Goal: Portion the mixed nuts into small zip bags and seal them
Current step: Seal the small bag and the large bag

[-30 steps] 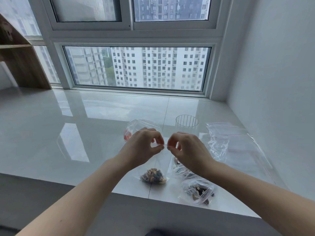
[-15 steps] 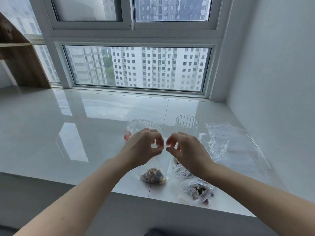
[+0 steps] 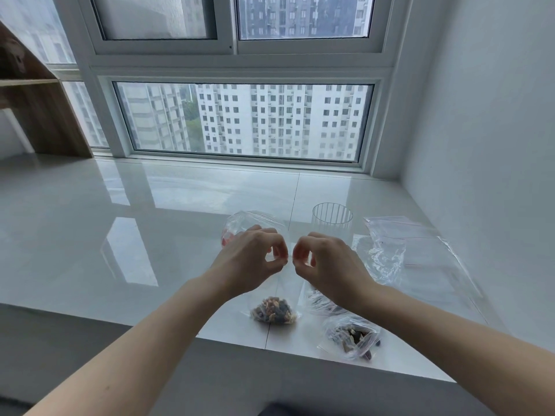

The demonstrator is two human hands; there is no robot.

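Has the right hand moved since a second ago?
Barely. The right hand still pinches the bag top just below the ribbed glass, its fingers closing slightly toward the left hand.

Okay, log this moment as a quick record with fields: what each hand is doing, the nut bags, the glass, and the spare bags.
left hand: pinches top edge of held bag
right hand: pinches same edge
held bag: nuts at bottom, hangs from the fingers
filled bag: lies near counter edge
ribbed glass: upright behind hands
empty bags: flat on the right
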